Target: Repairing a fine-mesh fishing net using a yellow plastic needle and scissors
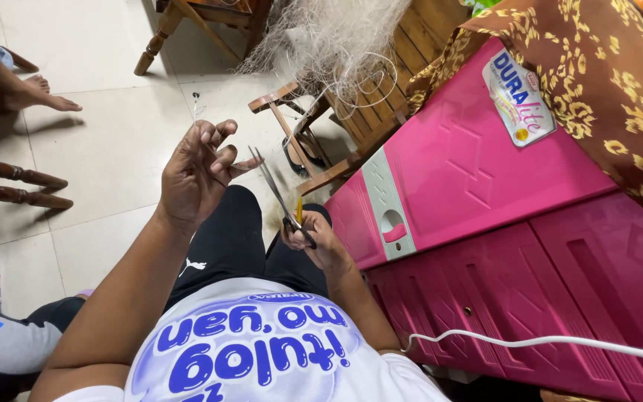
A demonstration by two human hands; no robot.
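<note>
Left hand [195,175]: fingers pinched on thin thread [197,104], barely visible | Right hand [320,242]: fingers closed around scissors [280,201], blades parted, handles mostly hidden.

— How was the left hand [196,173] held?
— Raised on an outstretched arm, fingertips pinched together.
— And the right hand [320,242]?
— Lower, near the lap, its grip closed, elbow bent.

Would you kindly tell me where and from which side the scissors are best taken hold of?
Take the scissors by the handle loops at their lower end, where the right hand already grips them. Come from below, near the lap: the two thin blades are parted and point up and away toward the left hand, so the upper end is sharp.
</note>
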